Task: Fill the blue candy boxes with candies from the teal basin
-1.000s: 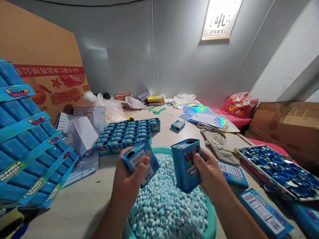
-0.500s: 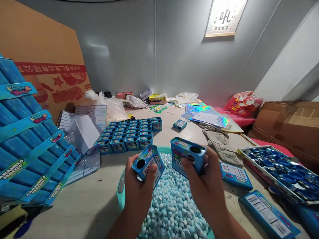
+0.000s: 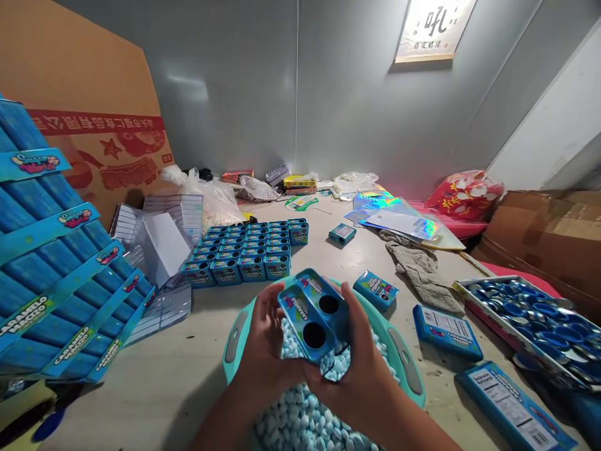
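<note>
Over a teal basin (image 3: 419,389) filled with pale blue and white candies (image 3: 305,416), both hands hold a pair of small blue candy tins pressed side by side. My left hand (image 3: 265,341) wraps around the left candy tin (image 3: 297,307), fingers along its outer side. My right hand (image 3: 359,347) closes on the right candy tin (image 3: 315,285) from the other side. Each tin is tilted, with a dark round opening in its top facing me. My thumbs are low, near the tins' near ends. What is inside the tins is too dark to see.
Rows of upright blue tins (image 3: 251,266) stand beyond the basin. Several loose tins lie right of it, one (image 3: 375,291) near the rim. A tray of blue lids (image 3: 530,319) is at far right, past a grey cloth (image 3: 416,269). Display boxes (image 3: 61,263) lean at left.
My hands have come together from being apart, bringing the two tins side by side over the basin. A loose tin beside the basin's right rim now shows.
</note>
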### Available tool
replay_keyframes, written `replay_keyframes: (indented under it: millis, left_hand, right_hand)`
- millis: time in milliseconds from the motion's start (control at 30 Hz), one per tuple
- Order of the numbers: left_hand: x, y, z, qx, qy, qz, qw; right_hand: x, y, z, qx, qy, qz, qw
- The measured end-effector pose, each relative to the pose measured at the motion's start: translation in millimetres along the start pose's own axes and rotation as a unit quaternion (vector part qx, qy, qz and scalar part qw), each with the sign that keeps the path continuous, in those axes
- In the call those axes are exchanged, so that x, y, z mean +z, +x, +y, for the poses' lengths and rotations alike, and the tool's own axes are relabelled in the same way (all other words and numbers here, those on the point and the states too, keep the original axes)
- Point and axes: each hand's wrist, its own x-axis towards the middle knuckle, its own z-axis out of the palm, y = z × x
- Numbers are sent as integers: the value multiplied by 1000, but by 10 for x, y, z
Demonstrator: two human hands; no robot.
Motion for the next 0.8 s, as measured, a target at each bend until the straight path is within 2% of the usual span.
replay_keyframes:
  millis: [67, 133, 167, 233, 300, 367, 433, 500, 533, 600, 800]
  left_hand:
    - [-37, -12, -31, 23, 44, 30, 998]
    - [-71, -52, -10, 28, 58, 25, 998]
    - [-85, -75, 21, 7, 54, -2, 999]
    - [-100, -109, 106, -76, 35, -74, 994]
    - [-84, -113, 194, -121, 50, -86, 988]
    - [-33, -88, 255, -82, 112, -2, 990]
    - [39, -49, 284, -18, 172, 125, 977]
    - [102, -12, 286, 18, 189, 219, 957]
    - [123, 3, 280, 22, 185, 244, 952]
    - [134, 23, 260, 24, 177, 257, 950]
    - [17, 46, 192, 23, 180, 246, 952]
  right_hand:
    - [2, -37, 17, 5, 43, -36, 998]
    - [-12, -62, 26, 17, 121, -80, 989]
    - [-26, -64, 28, 34, 165, -103, 980]
    - [-71, -35, 33, 65, 230, -148, 960]
    - [-144, 36, 45, 72, 223, -176, 956]
    - [-238, 131, 75, 58, 136, -194, 970]
    - [-329, 220, 129, 78, 13, -254, 964]
    - [-377, 285, 202, 134, -83, -350, 923]
    - [-375, 310, 242, 162, -116, -387, 900]
    - [-315, 351, 325, 180, -155, -419, 876]
    - [-2, 447, 462, 65, -146, -437, 885]
